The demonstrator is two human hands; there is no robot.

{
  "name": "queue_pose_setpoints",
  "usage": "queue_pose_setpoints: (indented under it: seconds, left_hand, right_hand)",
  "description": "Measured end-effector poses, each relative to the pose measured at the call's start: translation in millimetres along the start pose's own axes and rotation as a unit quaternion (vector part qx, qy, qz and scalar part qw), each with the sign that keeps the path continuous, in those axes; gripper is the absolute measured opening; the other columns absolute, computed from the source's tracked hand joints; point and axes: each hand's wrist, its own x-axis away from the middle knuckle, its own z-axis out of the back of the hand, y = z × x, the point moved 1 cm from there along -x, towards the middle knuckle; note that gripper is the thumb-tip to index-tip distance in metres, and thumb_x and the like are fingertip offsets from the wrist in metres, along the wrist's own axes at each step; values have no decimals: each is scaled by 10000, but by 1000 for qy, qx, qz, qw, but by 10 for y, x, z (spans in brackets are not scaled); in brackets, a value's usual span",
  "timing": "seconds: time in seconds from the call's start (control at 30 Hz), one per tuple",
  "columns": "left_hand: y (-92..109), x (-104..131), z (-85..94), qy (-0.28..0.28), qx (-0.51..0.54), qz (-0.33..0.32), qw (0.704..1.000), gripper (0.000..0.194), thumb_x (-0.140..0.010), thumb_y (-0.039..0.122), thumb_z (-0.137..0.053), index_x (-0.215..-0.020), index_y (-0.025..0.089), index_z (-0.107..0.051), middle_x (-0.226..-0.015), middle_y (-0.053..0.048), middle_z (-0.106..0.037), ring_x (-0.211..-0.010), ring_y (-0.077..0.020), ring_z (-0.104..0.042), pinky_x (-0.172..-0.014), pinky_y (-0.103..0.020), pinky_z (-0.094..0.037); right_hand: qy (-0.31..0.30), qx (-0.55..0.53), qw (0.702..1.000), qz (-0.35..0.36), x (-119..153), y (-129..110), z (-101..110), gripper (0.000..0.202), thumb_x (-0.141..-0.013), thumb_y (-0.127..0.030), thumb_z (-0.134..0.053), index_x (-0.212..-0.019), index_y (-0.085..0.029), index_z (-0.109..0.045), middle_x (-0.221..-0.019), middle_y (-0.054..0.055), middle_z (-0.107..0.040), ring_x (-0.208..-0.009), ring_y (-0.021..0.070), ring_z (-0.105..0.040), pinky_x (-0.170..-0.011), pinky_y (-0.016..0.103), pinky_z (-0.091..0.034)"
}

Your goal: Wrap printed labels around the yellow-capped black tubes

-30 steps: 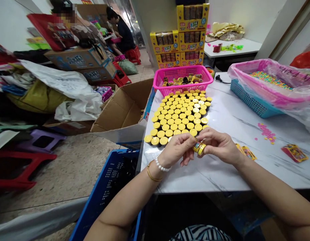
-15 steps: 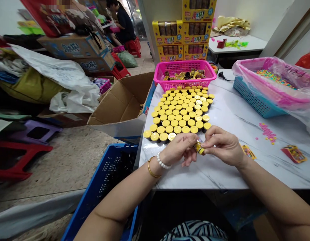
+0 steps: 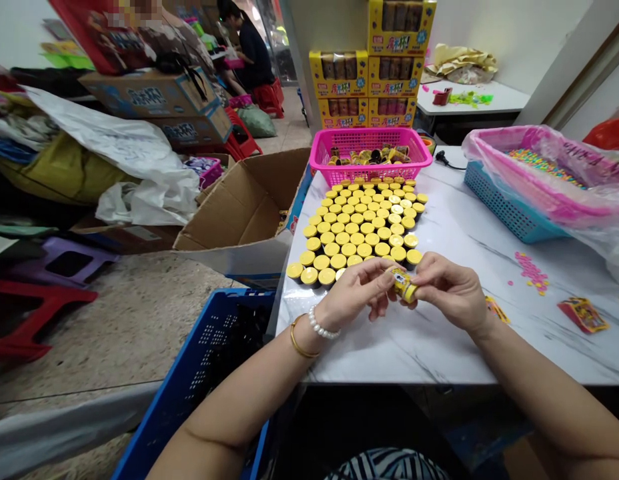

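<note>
Between my two hands, above the near part of the table (image 3: 389, 353), is a small yellow-labelled cup (image 3: 402, 284), tilted sideways. My left hand (image 3: 364, 287) grips its left end with thumb and fingers. At its right end, my right hand (image 3: 447, 290) pinches the yellow rim. Just beyond my hands stand rows of dark cups with yellow lids (image 3: 357, 239), packed close together. A small stack of printed cards (image 3: 583, 313) lies to the right, and another printed card (image 3: 497, 309) is partly hidden behind my right wrist.
A pink basket (image 3: 322, 157) of cups stands behind the rows. Pink candies (image 3: 531, 270) lie loose on the right, near a plastic-lined pink basket (image 3: 539, 190) on a blue one. An open carton (image 3: 234, 207) and a blue crate (image 3: 187, 360) flank the table's left edge. Other people sit farther back.
The cup between my hands has turned, so more of its printed yellow side faces me. My fingers have shifted around it. The view has tilted slightly.
</note>
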Motion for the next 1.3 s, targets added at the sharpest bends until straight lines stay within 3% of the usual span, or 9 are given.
queue_pose_setpoints:
  seconds: [0.2,0.37,0.53,0.7,0.9,1.1,1.3]
  left_hand:
    - [21,18,-10,106,-45,-89,989,462,-844,467,-782,-1159,167,-627,-723,33,-605,-439,-87,-568,-345,-184,-406]
    - [0,14,20,197,-62,-174,963,365,-796,384,-843,-985,172,-613,-893,-20,-663,-543,-69,-589,-438,-181,-464]
    - [-24,10,29,176,-38,-165,970,313,-811,373,-829,-933,164,-631,-970,-49,-666,-574,-68,-559,-447,-190,-460]
    - [-4,17,43,209,-97,-229,946,278,-766,316,-867,-899,166,-674,-1026,-65,-632,-780,-122,-617,-550,-192,-506]
    - [54,1,82,172,-78,-185,965,259,-792,356,-840,-800,148,-685,-897,-48,-612,-646,-94,-538,-485,-197,-435]
    - [110,25,130,177,-137,-225,948,226,-770,327,-862,-752,164,-706,-939,-79,-634,-886,-181,-607,-639,-238,-515]
    - [116,30,102,156,-173,-248,940,160,-803,281,-836,-769,176,-720,-940,-76,-634,-921,-187,-603,-792,-297,-536]
  right_hand:
    - [43,175,983,15,-2,27,-47,422,-759,-243,-895,-1144,-292,-730,-1047,53,-609,-947,191,-639,-743,307,-630]
    - [94,115,989,-4,-6,45,-110,325,-830,-240,-830,-1123,-283,-695,-1101,44,-575,-999,185,-651,-827,323,-634]
    - [105,94,989,-36,10,79,-142,382,-810,-238,-848,-1133,-274,-645,-1131,36,-575,-1054,194,-676,-846,316,-652]
    - [118,141,982,-35,15,90,-138,358,-796,-279,-863,-1075,-244,-642,-1090,40,-612,-970,179,-689,-865,331,-661]
    - [103,131,985,-38,-6,66,-132,332,-800,-289,-859,-1064,-249,-661,-1060,36,-603,-944,176,-676,-822,331,-670]
    - [106,143,984,-16,-16,48,-120,304,-803,-302,-854,-1061,-257,-700,-1065,49,-608,-983,192,-652,-799,330,-668]
    - [105,150,983,-6,-16,93,-93,285,-820,-282,-838,-1081,-266,-725,-1080,52,-628,-1004,189,-653,-795,318,-653]
